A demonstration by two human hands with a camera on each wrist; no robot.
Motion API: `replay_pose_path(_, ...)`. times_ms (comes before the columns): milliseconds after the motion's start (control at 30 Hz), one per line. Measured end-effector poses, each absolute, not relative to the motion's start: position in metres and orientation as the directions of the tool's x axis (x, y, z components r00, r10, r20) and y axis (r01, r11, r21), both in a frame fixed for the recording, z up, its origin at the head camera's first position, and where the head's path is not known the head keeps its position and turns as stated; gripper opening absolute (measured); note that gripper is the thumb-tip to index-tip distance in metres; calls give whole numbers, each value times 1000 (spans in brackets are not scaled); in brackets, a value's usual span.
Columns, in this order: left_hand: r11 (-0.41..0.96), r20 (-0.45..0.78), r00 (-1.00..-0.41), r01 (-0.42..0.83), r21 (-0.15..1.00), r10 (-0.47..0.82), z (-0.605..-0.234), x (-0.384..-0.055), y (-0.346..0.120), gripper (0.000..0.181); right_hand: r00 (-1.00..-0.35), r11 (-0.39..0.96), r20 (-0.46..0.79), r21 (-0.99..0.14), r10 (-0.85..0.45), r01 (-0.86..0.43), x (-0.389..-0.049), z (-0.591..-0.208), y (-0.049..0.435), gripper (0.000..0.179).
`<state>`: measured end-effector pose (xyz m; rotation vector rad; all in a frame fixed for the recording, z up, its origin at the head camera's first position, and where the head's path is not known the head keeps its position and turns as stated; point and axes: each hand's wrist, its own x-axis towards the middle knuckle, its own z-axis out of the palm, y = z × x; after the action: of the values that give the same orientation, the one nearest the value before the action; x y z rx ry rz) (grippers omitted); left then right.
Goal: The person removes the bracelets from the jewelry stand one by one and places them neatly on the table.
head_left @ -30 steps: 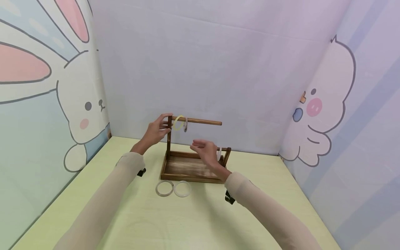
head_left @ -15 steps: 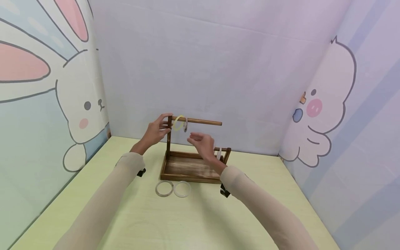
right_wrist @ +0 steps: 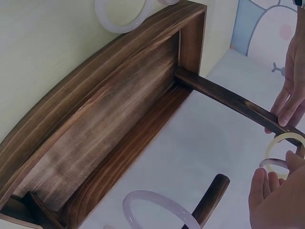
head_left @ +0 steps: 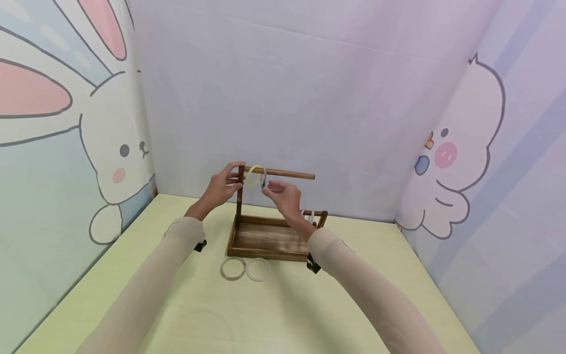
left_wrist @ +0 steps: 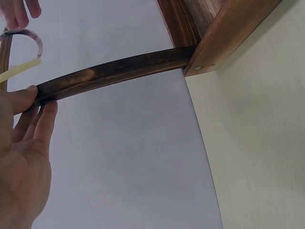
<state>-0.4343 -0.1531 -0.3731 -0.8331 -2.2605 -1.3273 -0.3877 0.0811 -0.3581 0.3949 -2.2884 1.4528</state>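
wooden post (head_left: 239, 194) at the stand's left end is held near its top by the left hand (head_left: 219, 188), thumb and fingers curled round it. just right, a yellow ring (head_left: 253, 175) and a clear ring (head_left: 264, 178) hang on the rod (head_left: 287, 173), which runs left to right with its free end rightward. the right hand (head_left: 283, 195), nearer, pinches the clear ring from below; two rings (head_left: 245, 269) lie on the bench (head_left: 274, 314).

Five bangles (head_left: 233, 268), one wooden stand (head_left: 269, 241), two hands (head_left: 218, 189).
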Motion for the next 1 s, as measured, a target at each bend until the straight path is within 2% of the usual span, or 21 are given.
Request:
replay_pose_path(400, 384, 606, -737, 675, 630, 299, -375, -435, -152, 72, -859, 440, 513, -770, -7, -463, -393, -356, 71, 30)
replay_pose_path(633, 380, 598, -748, 663, 645, 289, -374, -436, -152, 72, -842, 418, 539, -763, -11, -494, -395, -356, 69, 23)
replay_pose_path(1000, 381, 587, -758, 651, 657, 284, -373, -435, -153, 72, -835, 415, 551, -756, -16, -506, -396, -357, 70, 23)
